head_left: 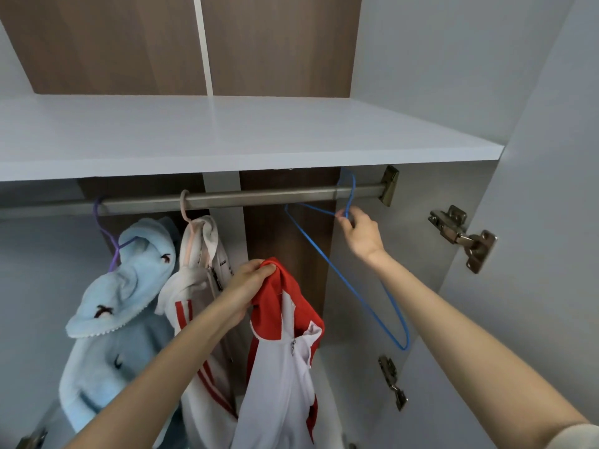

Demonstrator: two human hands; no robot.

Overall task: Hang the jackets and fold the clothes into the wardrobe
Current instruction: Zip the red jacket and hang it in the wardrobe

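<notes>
Left grip (249,286): closed round the red collar of the red-and-white jacket (285,351); jacket hangs free from my fist, below the rail (259,197).
Right grip (363,234): fingertips pinch the neck of the blue hanger (330,264); its hook sits over the rail's right end.
Rail, left part: light blue hoodie (123,303) on a purple hanger, white striped jacket (194,286) just beside it.
Above: white shelf (227,134).

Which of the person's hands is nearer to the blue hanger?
The right hand: it pinches the blue hanger just below its hook. The left hand is apart, gripping the red jacket.
</notes>
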